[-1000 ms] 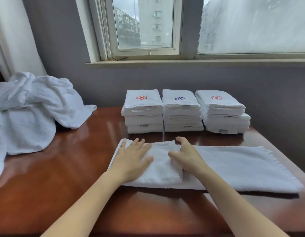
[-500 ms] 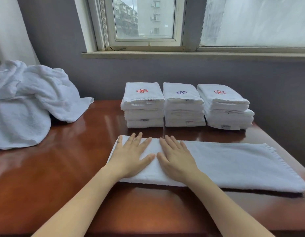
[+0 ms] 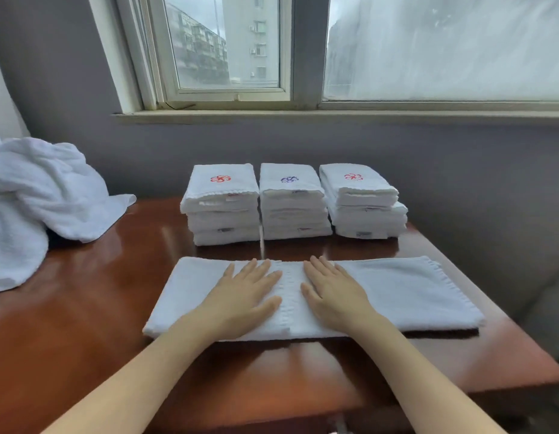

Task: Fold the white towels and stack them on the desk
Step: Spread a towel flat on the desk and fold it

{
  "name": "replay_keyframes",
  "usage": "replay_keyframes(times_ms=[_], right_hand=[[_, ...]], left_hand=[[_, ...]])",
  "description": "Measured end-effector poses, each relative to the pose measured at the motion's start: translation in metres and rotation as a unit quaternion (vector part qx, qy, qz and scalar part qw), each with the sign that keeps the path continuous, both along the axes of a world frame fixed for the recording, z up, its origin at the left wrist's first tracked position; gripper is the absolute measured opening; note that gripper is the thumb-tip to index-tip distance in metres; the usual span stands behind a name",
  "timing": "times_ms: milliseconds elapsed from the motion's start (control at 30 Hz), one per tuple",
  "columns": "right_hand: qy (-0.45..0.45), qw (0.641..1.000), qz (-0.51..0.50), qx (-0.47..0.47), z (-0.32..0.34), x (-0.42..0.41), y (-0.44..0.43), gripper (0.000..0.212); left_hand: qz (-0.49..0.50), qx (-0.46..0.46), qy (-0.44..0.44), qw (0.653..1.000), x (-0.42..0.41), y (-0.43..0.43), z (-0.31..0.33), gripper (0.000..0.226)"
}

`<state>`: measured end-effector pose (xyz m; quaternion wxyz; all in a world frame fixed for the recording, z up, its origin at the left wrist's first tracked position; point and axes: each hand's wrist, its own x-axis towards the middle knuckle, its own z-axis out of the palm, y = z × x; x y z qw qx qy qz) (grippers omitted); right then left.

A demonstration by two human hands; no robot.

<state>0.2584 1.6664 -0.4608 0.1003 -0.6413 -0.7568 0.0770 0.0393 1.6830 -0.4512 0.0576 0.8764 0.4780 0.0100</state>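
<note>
Both hands are lying flat with fingers spread, the left hand (image 3: 245,294) and right hand (image 3: 333,292) pressing on a long white towel (image 3: 406,289). The towel is lying on the tabletop (image 3: 93,308), just in front of three piles of folded towels (image 3: 290,202).

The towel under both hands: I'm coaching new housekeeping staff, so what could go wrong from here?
1. The left hand and right hand press flat near the middle of the towel, leaving its right end free close to the desk edge; a careless fold could drag it off.
2. The right stack has its top towel offset from those below, so adding one more might make it lean or slide.
</note>
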Motion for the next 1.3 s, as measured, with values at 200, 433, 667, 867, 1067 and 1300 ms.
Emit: replay_keyframes(times_ms=[200,433,667,867,1067,1300], right_hand=[[0.001,0.997,-0.071,-0.009,0.007,0.062,-0.017,0.057],[-0.076,0.966,-0.245,0.011,0.022,0.145,-0.046,0.047],[0.058,0.960,-0.272,-0.036,0.029,0.170,-0.044,0.059],[0.245,0.938,-0.242,-0.044,0.033,0.173,-0.035,0.072],[0.548,0.804,-0.225,0.056,0.048,0.167,-0.048,0.064],[0.623,0.774,-0.110,0.024,0.068,0.121,-0.055,0.044]], left_hand=[[-0.099,0.002,-0.011,0.995,0.107,-0.007,0.002,0.056],[-0.183,-0.041,-0.124,0.974,0.194,0.003,-0.001,0.057],[-0.206,0.020,-0.095,0.974,0.216,0.009,-0.017,0.052],[-0.192,-0.004,-0.187,0.963,0.213,0.005,-0.016,0.044],[-0.078,-0.181,-0.419,0.886,0.210,-0.002,0.008,0.047],[0.067,-0.437,-0.542,0.714,0.186,-0.003,0.060,0.075]])
